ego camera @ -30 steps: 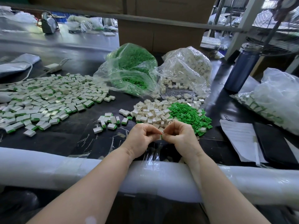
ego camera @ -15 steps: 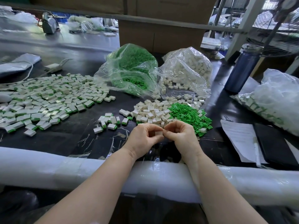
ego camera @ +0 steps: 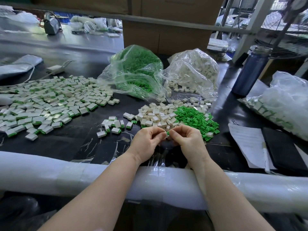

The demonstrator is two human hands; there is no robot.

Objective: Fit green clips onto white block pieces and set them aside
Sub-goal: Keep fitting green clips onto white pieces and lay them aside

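My left hand (ego camera: 148, 140) and my right hand (ego camera: 188, 140) meet fingertip to fingertip above the near edge of the black table. Between them they pinch a small white block with a green clip (ego camera: 167, 133) showing at its end; most of the block is hidden by the fingers. Just beyond lie a heap of loose white blocks (ego camera: 158, 116) and a heap of loose green clips (ego camera: 195, 118). A small group of fitted pieces (ego camera: 115, 125) lies to the left, and a large spread of fitted pieces (ego camera: 48, 102) covers the far left.
A clear bag of green clips (ego camera: 136, 70) and a clear bag of white blocks (ego camera: 193, 72) stand behind the heaps. A blue bottle (ego camera: 251, 72), papers (ego camera: 246, 144), a black pad (ego camera: 283, 147) and another bag (ego camera: 286, 104) are at the right. A white padded roll (ego camera: 50, 169) lines the table's near edge.
The hands stayed together at the same spot. The fingers shifted on the piece, and a green clip now shows between the fingertips where a white block showed before.
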